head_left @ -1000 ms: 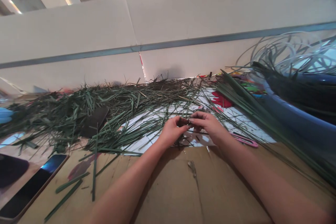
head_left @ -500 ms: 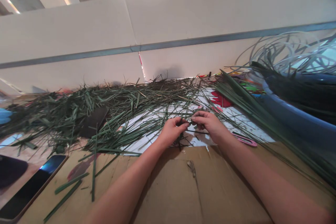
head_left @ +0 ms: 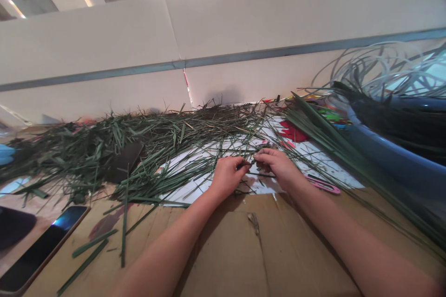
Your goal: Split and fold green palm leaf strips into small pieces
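My left hand [head_left: 227, 175] is closed in a pinch, back upward, just above a white sheet [head_left: 259, 186]. Facing it, my right hand [head_left: 278, 165] pinches too, thumb against fingers. Between the fingertips is a small dark green leaf strip [head_left: 252, 164]; the fingers hide most of it. Beneath and behind the hands, cut green leaf strips [head_left: 188, 169] lie over the sheet. To the right of my right hand rests a pink-handled tool [head_left: 325, 185], partly behind the forearm.
Brown cardboard [head_left: 226, 246] covers the front. At left lie a phone [head_left: 43, 248] and a dark flat piece [head_left: 123, 162]. A blue tub [head_left: 393, 148], long leaves [head_left: 334, 144] and a clear tubing coil [head_left: 376, 67] are at right. A red item [head_left: 292, 131] lies behind; a white wall [head_left: 244, 81] closes the back.
My left hand has turned slightly, its fingers curling more closely near the right fingertips. The dark pieces below it look shifted. My right hand has barely moved.
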`<move>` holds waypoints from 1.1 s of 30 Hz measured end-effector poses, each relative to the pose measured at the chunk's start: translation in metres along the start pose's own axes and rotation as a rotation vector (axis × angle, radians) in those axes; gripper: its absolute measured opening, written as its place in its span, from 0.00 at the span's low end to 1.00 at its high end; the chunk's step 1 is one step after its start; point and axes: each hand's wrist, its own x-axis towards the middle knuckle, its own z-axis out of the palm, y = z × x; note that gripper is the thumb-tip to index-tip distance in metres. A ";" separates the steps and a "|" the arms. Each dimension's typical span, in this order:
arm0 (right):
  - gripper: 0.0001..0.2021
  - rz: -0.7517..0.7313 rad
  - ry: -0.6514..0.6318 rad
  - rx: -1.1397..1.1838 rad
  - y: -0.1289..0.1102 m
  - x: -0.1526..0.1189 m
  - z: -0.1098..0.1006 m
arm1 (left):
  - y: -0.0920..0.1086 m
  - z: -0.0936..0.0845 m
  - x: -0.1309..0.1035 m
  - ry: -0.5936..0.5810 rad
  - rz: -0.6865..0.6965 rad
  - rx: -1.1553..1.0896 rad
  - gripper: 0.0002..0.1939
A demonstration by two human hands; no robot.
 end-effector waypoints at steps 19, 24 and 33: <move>0.15 -0.235 0.012 -0.165 -0.009 0.005 -0.017 | -0.010 0.001 0.001 -0.064 -0.124 -0.285 0.09; 0.12 -0.549 -0.124 -0.385 -0.013 0.002 -0.018 | -0.016 0.002 0.004 -0.095 -0.139 -0.407 0.11; 0.05 -0.686 -0.182 -0.759 -0.009 0.001 -0.016 | -0.018 0.001 0.004 -0.131 -0.138 -0.340 0.14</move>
